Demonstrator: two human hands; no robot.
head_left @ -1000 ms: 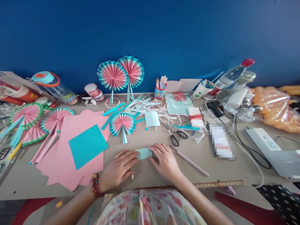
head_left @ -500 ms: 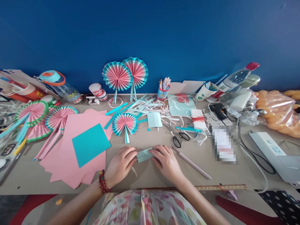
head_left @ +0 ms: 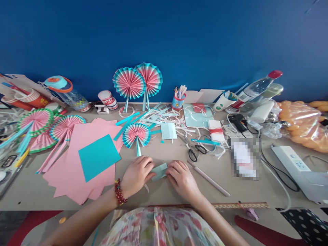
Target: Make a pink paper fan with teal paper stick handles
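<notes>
A small folded piece of pale blue paper (head_left: 159, 171) lies on the table just in front of me. My left hand (head_left: 137, 175), with a red bead bracelet at the wrist, pinches its left end with curled fingers. My right hand (head_left: 182, 178) presses on its right end, fingers bent over the paper. A small pink and teal paper fan (head_left: 136, 134) lies just beyond the hands. A teal square (head_left: 98, 156) rests on a stack of pink sheets (head_left: 77, 167) to my left.
Black scissors (head_left: 194, 152) and a pale stick (head_left: 208, 178) lie right of my hands. Two upright paper fans (head_left: 138, 82) stand at the blue wall. More fans (head_left: 43, 128) are at the left. Paper strips, a pen cup (head_left: 178, 99), bottles, a glue gun and a power strip (head_left: 294, 162) crowd the back and right.
Both hands have drawn closer together over the pale blue paper, which now looks shorter and slightly tilted. The view has shifted a little.
</notes>
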